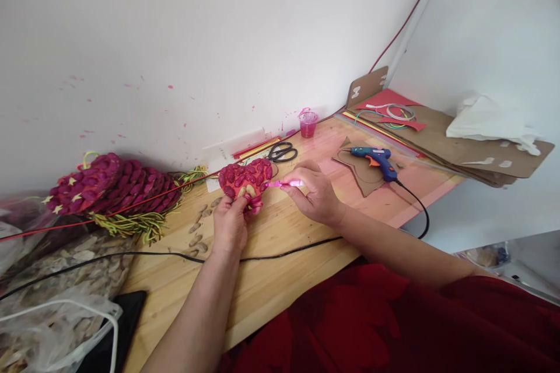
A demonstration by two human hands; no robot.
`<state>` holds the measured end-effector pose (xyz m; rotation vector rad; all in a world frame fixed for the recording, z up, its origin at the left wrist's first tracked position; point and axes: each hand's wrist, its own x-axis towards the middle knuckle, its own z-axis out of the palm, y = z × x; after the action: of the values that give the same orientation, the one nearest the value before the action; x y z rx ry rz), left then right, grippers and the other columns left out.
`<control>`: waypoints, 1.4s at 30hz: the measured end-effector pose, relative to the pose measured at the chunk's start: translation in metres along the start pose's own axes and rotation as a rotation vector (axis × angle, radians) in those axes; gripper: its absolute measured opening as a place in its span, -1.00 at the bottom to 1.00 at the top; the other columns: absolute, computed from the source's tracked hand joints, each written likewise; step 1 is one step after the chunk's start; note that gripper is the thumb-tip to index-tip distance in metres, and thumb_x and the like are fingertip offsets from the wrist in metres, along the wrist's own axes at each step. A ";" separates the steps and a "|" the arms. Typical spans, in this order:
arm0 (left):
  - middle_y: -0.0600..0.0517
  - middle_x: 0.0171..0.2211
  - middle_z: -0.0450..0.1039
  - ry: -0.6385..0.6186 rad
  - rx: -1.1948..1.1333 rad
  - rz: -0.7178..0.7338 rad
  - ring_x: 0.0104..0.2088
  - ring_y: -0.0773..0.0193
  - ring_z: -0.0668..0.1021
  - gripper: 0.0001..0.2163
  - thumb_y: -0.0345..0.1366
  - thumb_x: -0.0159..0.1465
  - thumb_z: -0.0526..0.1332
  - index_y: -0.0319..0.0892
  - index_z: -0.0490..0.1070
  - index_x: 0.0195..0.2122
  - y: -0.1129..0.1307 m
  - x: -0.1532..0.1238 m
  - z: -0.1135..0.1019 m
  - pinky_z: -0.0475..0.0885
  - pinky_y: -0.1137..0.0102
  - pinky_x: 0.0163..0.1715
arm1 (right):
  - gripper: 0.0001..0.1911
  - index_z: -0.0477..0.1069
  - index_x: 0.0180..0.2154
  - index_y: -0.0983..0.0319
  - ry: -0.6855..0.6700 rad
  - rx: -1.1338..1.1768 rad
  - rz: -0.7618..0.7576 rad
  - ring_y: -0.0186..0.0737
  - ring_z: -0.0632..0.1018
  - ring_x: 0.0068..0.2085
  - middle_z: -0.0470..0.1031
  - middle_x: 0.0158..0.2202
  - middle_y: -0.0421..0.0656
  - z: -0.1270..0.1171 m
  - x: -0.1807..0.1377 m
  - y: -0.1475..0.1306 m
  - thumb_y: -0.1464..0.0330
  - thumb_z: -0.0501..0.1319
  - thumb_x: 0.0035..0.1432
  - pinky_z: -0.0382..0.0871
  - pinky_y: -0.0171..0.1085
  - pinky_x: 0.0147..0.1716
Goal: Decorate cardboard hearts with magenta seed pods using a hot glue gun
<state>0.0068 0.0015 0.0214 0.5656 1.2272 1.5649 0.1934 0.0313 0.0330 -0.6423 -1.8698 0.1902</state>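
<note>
Left hand: the left hand (pixel 230 224) is clamped on a flat, lumpy magenta-and-red craft piece (pixel 245 178), gripping its near edge between thumb and fingers; one pale lump shows beside the thumb.
Right hand: the right hand (pixel 318 197) is closed on a slim pink brush (pixel 286 183), which points left. The two hands are apart from each other.
Craft piece: it is held up over the middle of the pale wooden tabletop (pixel 271 282).
Brush tip: at the right edge of the piece; whether it touches, I cannot tell.
Scissors and cup: behind the piece lie black-handled scissors (pixel 281 153); farther right, near the white wall, stands a clear plastic cup (pixel 308 127) with pink liquid.
Glue gun: to the right, a blue glue gun (pixel 380 155) with orange trigger lies on a cut piece of brown cardboard (pixel 366 179).
Far right: a crumpled white plastic bag (pixel 485 119) rests upon large brown cardboard sheets (pixel 437 144).
Left side: a leaning row of round, lumpy magenta pieces (pixel 131 186), the front one with small yellow stars; yellow-green cord tassels (pixel 131 224) hang by them.
Loose nuts: several brown peanut-like shells (pixel 196 239) are scattered left of the left hand.
Near left: a clear plastic bag of pale shells (pixel 94 256).
</note>
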 end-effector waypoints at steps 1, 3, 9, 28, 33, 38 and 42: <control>0.06 -0.54 0.52 -0.001 0.001 -0.001 -0.61 0.35 0.51 -0.67 -0.34 -0.17 0.43 -0.27 0.44 -0.36 0.000 0.000 0.000 0.45 0.46 -0.58 | -0.98 0.46 -0.25 0.19 -0.001 0.004 -0.001 -0.18 0.47 -0.27 0.56 -0.37 -0.16 0.000 0.000 0.000 0.40 0.25 0.24 0.37 -0.14 -0.16; 0.05 -0.54 0.52 -0.005 0.007 -0.003 -0.60 0.34 0.51 -0.67 -0.34 -0.17 0.42 -0.27 0.44 -0.35 0.001 0.000 0.000 0.45 0.47 -0.58 | -0.97 0.46 -0.25 0.19 -0.027 0.023 -0.007 -0.18 0.48 -0.26 0.56 -0.37 -0.16 -0.001 0.000 -0.001 0.38 0.24 0.25 0.37 -0.15 -0.15; 0.05 -0.55 0.53 0.004 -0.004 -0.021 -0.60 0.34 0.53 -0.67 -0.36 -0.16 0.41 -0.28 0.45 -0.34 0.000 0.001 -0.001 0.48 0.47 -0.58 | -0.96 0.46 -0.27 0.18 -0.018 -0.039 0.033 -0.16 0.48 -0.25 0.56 -0.38 -0.16 -0.002 0.001 0.001 0.37 0.23 0.26 0.35 -0.12 -0.15; -0.02 -0.55 0.51 0.077 -0.105 -0.205 -0.62 0.34 0.54 -0.91 -0.57 0.08 0.20 -0.30 0.44 -0.43 0.005 0.004 -0.001 0.51 0.52 -0.62 | -0.96 0.46 -0.23 0.17 -0.005 -0.005 0.002 -0.16 0.48 -0.25 0.54 -0.37 -0.16 -0.001 -0.002 0.002 0.39 0.24 0.24 0.37 -0.12 -0.15; -0.03 -0.54 0.52 0.105 -0.126 -0.249 -0.61 0.36 0.54 -0.89 -0.57 0.10 0.18 -0.31 0.46 -0.41 0.008 0.003 0.001 0.50 0.56 -0.63 | -0.97 0.45 -0.25 0.17 0.033 -0.033 0.022 -0.14 0.49 -0.26 0.55 -0.37 -0.14 -0.002 -0.001 0.002 0.39 0.23 0.24 0.37 -0.10 -0.17; -0.04 -0.56 0.51 0.121 -0.136 -0.287 -0.62 0.39 0.52 -0.86 -0.58 0.15 0.13 -0.31 0.46 -0.45 0.011 0.002 0.004 0.48 0.58 -0.64 | -0.96 0.46 -0.24 0.18 -0.005 0.018 -0.008 -0.15 0.48 -0.25 0.56 -0.36 -0.15 -0.003 -0.001 0.000 0.40 0.23 0.24 0.38 -0.11 -0.15; -0.05 -0.57 0.51 0.129 -0.143 -0.311 -0.62 0.39 0.53 -0.85 -0.57 0.16 0.12 -0.31 0.45 -0.47 0.012 0.002 0.004 0.48 0.60 -0.65 | -0.97 0.46 -0.25 0.18 0.023 -0.010 0.003 -0.14 0.48 -0.25 0.55 -0.38 -0.15 -0.003 -0.001 0.001 0.40 0.24 0.23 0.38 -0.10 -0.16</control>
<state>0.0041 0.0056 0.0330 0.1725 1.2221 1.4259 0.1964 0.0313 0.0329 -0.6517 -1.8491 0.1747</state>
